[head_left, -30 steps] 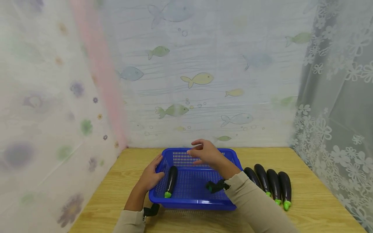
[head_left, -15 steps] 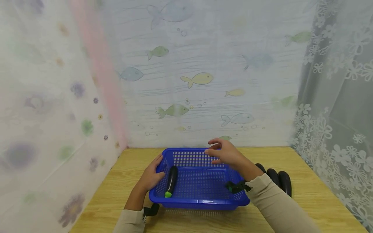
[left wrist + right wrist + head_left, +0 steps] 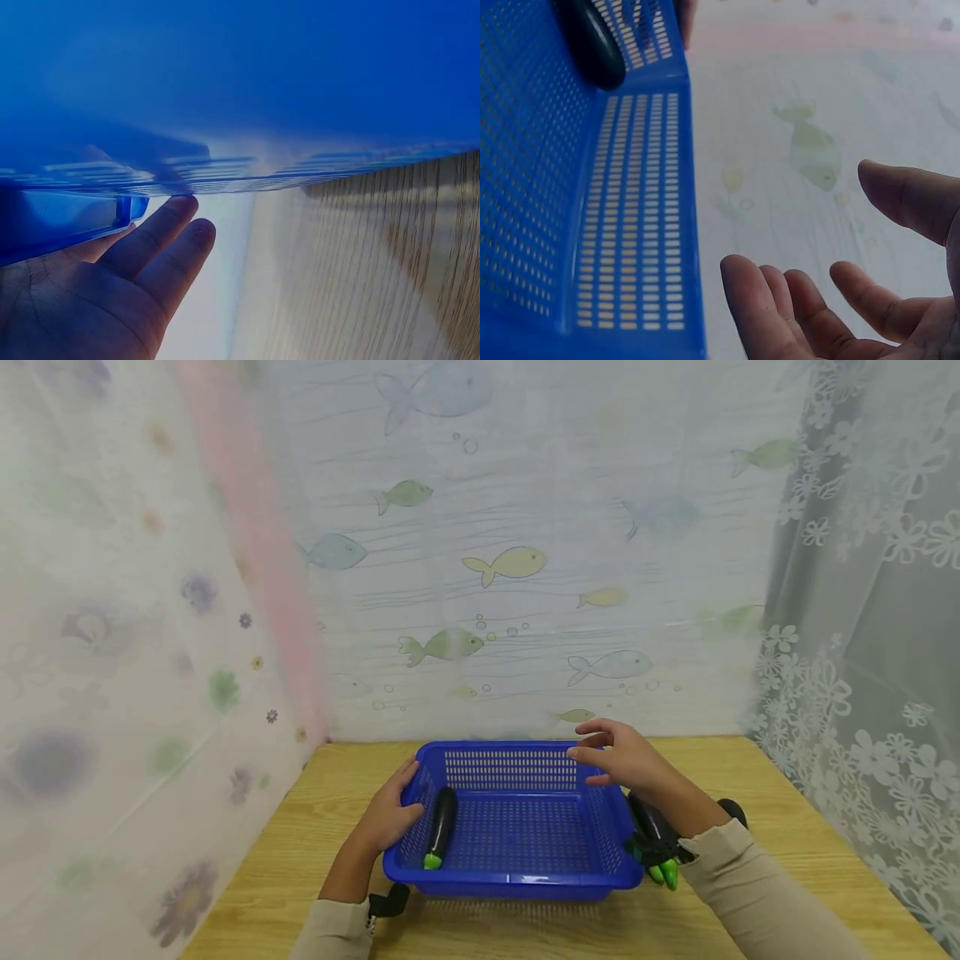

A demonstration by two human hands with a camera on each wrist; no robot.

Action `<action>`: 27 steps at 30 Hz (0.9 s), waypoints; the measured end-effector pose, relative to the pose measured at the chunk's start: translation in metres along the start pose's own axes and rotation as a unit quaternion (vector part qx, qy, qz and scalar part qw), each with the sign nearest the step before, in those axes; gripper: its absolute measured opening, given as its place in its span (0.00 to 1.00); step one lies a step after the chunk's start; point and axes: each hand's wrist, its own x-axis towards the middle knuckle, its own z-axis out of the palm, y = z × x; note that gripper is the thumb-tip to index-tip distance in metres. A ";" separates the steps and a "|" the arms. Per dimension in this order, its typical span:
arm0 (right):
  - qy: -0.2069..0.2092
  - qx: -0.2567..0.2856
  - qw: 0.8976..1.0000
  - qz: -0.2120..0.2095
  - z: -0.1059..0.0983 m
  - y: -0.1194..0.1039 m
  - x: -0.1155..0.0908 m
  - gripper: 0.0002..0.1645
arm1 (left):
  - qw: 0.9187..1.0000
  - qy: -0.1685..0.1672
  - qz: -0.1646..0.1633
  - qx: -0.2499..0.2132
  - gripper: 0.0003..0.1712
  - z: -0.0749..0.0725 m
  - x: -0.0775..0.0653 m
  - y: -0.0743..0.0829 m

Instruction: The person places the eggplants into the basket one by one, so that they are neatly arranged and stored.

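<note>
A blue plastic basket with slotted walls stands on the table. One dark eggplant with a green cap lies inside it along the left wall. My left hand holds the basket's left rim; in the left wrist view its fingers extend along the outer side. Over the basket's right rear corner hovers my right hand, fingers spread and slightly bent, with nothing in them. Below my right forearm, just outside the basket, more eggplants lie on the table, partly hidden by the wrist and sleeve.
The wooden table carries the basket near its middle. A curtain with fish drawings hangs behind it, and a flower-patterned sheet rises on the left. Another eggplant's end shows beyond my right wrist.
My right hand has moved to the right, from above the basket's middle to its right rear corner, with its forearm now covering other eggplants. The left hand and basket have stayed in place.
</note>
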 end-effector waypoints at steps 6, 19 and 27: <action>0.011 -0.007 1.000 0.006 -0.015 0.010 -0.014 0.41 | 1.000 0.001 0.005 -0.002 0.48 0.001 0.000 0.001; 0.025 -0.030 0.999 0.024 -0.052 0.037 -0.038 0.43 | 1.000 -0.005 0.014 -0.007 0.49 -0.001 0.000 -0.001; 0.051 -0.092 0.994 0.030 -0.075 0.055 -0.054 0.41 | 1.000 -0.006 0.007 -0.005 0.48 -0.001 -0.001 0.001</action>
